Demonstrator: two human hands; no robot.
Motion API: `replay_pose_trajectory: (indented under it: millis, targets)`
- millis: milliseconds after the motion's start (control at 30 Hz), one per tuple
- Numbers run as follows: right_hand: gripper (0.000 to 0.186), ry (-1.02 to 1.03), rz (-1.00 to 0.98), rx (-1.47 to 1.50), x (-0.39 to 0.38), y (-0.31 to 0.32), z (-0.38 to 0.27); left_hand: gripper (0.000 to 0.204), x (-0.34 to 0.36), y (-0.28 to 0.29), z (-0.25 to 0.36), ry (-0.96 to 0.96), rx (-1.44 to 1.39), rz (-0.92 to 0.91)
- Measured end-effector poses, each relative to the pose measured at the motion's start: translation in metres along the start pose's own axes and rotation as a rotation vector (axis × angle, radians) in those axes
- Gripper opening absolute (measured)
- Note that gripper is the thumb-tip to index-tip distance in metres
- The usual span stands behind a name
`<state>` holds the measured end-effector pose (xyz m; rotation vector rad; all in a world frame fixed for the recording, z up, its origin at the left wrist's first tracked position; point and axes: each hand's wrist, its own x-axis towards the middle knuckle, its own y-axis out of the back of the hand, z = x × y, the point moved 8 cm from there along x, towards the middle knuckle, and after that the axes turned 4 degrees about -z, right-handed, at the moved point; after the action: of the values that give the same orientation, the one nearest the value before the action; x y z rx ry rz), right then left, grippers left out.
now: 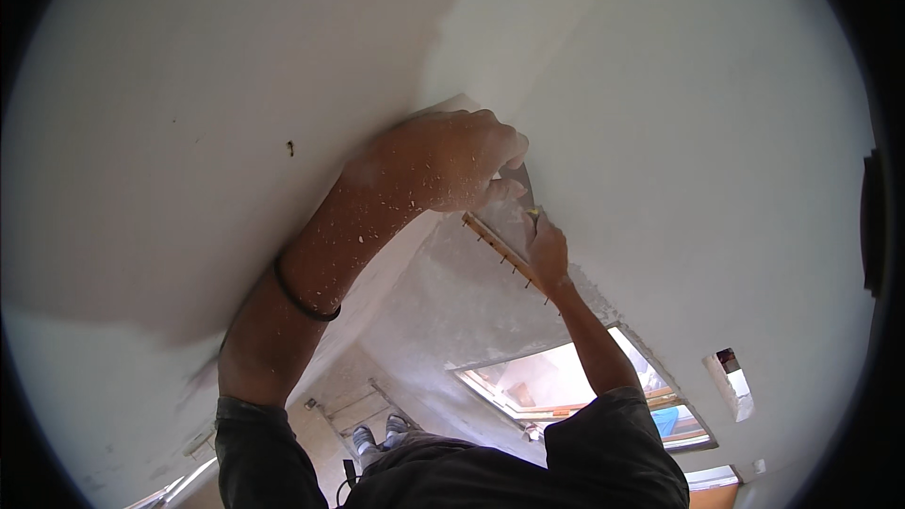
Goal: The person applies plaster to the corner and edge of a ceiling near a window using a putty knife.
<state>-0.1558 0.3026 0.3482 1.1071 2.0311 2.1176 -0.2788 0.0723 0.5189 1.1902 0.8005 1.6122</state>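
Observation:
My left hand [443, 160], flecked with pale plaster, is raised where two white surfaces meet. Its fingers are curled and closed, and what they grip is mostly hidden. A pale, flat corner [462, 102] juts out beyond the knuckles. Lower and to the right, my right hand [548, 253] is closed around the lower end of a dark, flat-bladed tool like a putty knife [524, 187], with a small yellow spot near the grip. The blade's upper end reaches the thumb and fingers of my left hand; whether they touch it, I cannot tell.
White plastered surfaces [716, 179] surround my hands; a damp-looking darker patch [236, 85] lies to the left, with a small hole [290, 148]. A wooden strip with pegs [509, 254] is beyond my right hand. Below are a window [556, 377] and my feet [377, 434] on a platform-like frame.

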Motion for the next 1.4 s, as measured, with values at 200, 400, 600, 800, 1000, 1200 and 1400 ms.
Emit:
replay_pose_trajectory:
  millis: [200, 400, 600, 800, 1000, 1200, 1400]
  targets:
    - [0.031, -0.103, -0.190, -0.049, -0.052, -0.054, 0.017, 0.031, 0.004, -0.002, 0.009, -0.025, 0.009, 0.054]
    - [0.032, -0.132, 0.067, 0.382, -0.092, -0.035, 0.030, 0.029, 0.018, -0.001, 0.015, -0.004, -0.048, 0.016]
    - [0.020, -0.577, -0.105, 1.255, -0.150, -0.026, 0.018, 0.024, 0.021, 0.007, 0.015, -0.004, -0.075, 0.054]
    - [0.037, -0.310, 0.003, 0.791, -0.169, 0.019, 0.037, 0.016, 0.020, 0.004, 0.017, -0.042, -0.093, 0.143]
    - [0.029, -0.024, -0.006, 0.677, -0.104, 0.100, 0.056, 0.017, -0.018, -0.024, 0.009, 0.144, -0.193, 0.526]
    - [0.025, 0.120, 0.105, 0.803, 0.021, 0.167, 0.036, 0.017, -0.140, -0.200, 0.026, 0.584, -0.835, 1.089]
    - [0.017, 0.246, 0.023, 1.218, 0.098, 0.101, -0.033, 0.004, -0.148, -0.184, 0.033, 0.487, -0.553, 1.210]
